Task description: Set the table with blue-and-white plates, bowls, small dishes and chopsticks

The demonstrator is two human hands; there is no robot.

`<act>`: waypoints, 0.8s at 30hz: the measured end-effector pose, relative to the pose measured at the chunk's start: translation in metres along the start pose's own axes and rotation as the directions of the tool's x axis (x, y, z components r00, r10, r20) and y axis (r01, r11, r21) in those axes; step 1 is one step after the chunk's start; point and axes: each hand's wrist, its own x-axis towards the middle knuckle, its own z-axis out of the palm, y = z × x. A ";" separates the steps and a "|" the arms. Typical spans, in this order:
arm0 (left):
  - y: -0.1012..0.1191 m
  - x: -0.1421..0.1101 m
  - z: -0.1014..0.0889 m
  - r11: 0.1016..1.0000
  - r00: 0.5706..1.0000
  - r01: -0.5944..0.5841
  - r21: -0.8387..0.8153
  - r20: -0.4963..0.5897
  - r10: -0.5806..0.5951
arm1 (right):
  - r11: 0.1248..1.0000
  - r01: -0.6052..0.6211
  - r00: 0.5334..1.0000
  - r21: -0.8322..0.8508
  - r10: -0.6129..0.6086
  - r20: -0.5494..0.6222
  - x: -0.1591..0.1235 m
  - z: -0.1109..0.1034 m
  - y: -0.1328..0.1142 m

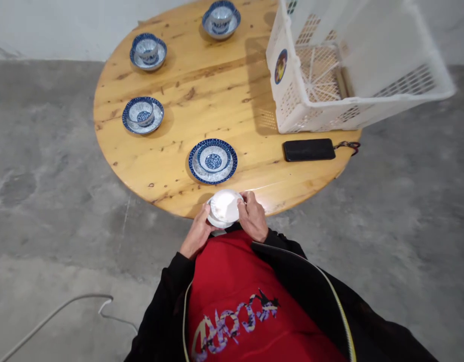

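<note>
At the table's near edge, my left hand (198,232) and my right hand (252,217) are both closed on small white dishes (225,206). They look like two stacked pieces, though I cannot tell for sure. The left fingers grip the left rim, and the right thumb lies over the right side. Just beyond my hands a small blue-and-white bowl (213,160) sits on a blue-rimmed plate (204,176). My palms and the undersides of the dishes are hidden.
Along the far and left sides of the round wooden table (194,115) stand several more bowl-on-plate sets, such as this bowl (141,113). A tall white plastic crate (292,100) occupies the right side. A black phone (309,150) with a strap lies before it.
</note>
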 end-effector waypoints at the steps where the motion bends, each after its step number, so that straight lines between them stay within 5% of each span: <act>1: 0.002 0.001 0.002 1.000 1.000 -0.013 0.002 -0.006 0.013 | 1.000 -0.005 1.000 0.007 0.005 -0.004 0.003 -0.001 0.000; 13: 0.009 0.029 0.029 0.979 0.997 -0.041 0.202 -0.049 0.052 | 0.991 -0.095 0.995 0.097 0.097 -0.017 0.041 -0.011 0.022; 20: 0.015 0.067 0.066 0.941 0.999 -0.040 0.336 -0.011 0.046 | 0.969 -0.141 0.980 0.205 0.166 -0.111 0.071 -0.032 0.048; 24: 0.040 0.099 0.086 0.911 0.994 -0.107 0.398 0.017 0.109 | 0.967 -0.063 0.977 0.245 0.110 -0.184 0.107 -0.051 0.041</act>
